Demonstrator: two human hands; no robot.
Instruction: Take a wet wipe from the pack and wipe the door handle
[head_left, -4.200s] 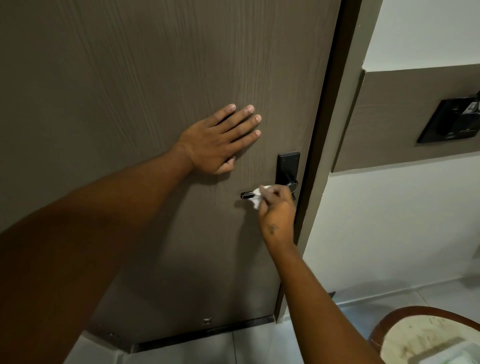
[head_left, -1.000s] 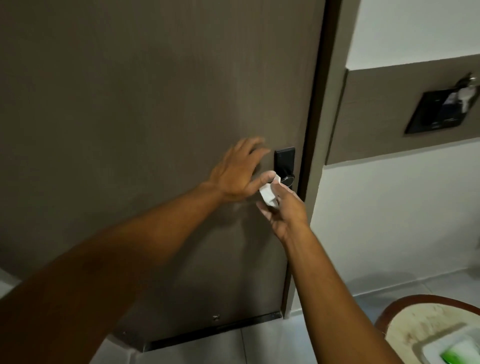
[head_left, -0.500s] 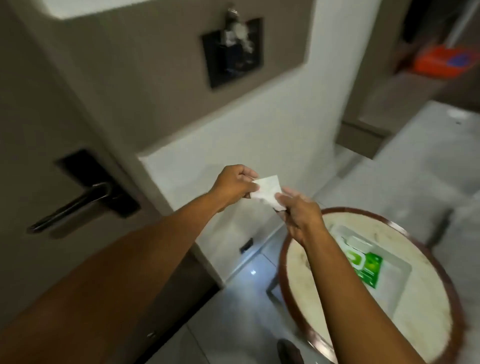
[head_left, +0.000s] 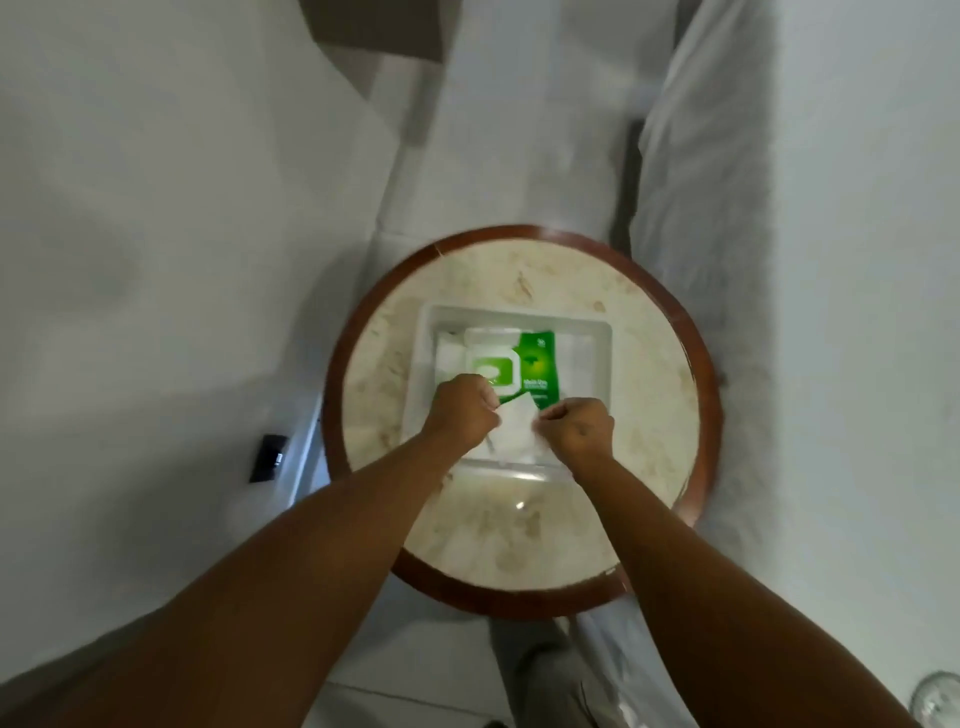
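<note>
Head cam looked straight down at a round table (head_left: 649, 332) with a marble-ish top and a brown rim, sitting on a pale floor (head_left: 156, 260). On it was a white tray (head_left: 602, 332), and inside the tray lay the green wipe pack (head_left: 537, 369), flat, with its white flap toward the left. Both forearms came up from the bottom of the shot and blocked the near edge of the tray. Left hand (head_left: 462, 415) was curled into a loose fist, pinching the left edge of a white wipe (head_left: 514, 428). Right hand (head_left: 576, 431) was curled the same way on the wipe's right edge. So the wipe was stretched between the two hands, just over the near part of the tray and overlapping the pack's bottom corner. Pretty blurry, so couldn't tell if the wipe touched the pack. Small dark wall plate (head_left: 269, 457) off to the left, low down.
</note>
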